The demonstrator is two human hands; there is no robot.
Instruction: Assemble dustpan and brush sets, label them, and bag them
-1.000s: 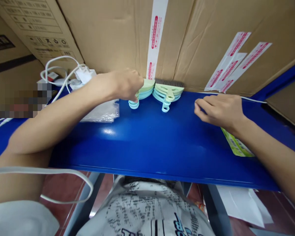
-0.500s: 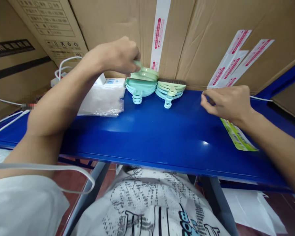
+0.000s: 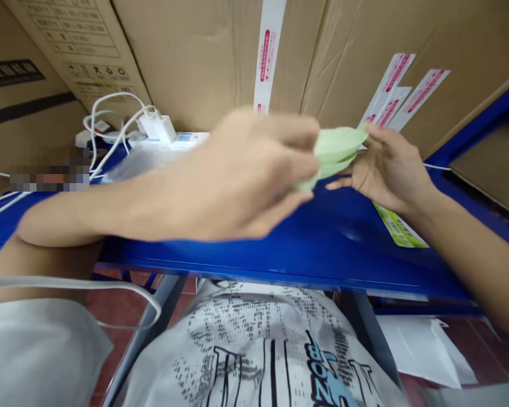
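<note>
In front of the cardboard, over the blue shelf, my left hand, blurred by motion, is closed around pale green hairbrush pieces. They are thin, rounded plastic, at least two layers pressed together; the ends inside my left hand are hidden. My right hand meets their far end, gripping the edge at the fingertips while a lower finger stretches out beneath. The stacks of blue and green brush pieces on the shelf are hidden behind my left hand and what it holds.
Clear plastic bags lie left on the blue shelf, before a white charger and its cables. A green-yellow packet lies under my right forearm. Tall cardboard closes off the back. A white cable loops near my left sleeve.
My left hand has moved right and nearer with the green brush pieces, off the stack at the back. My right hand has turned and opened upward to meet them.
</note>
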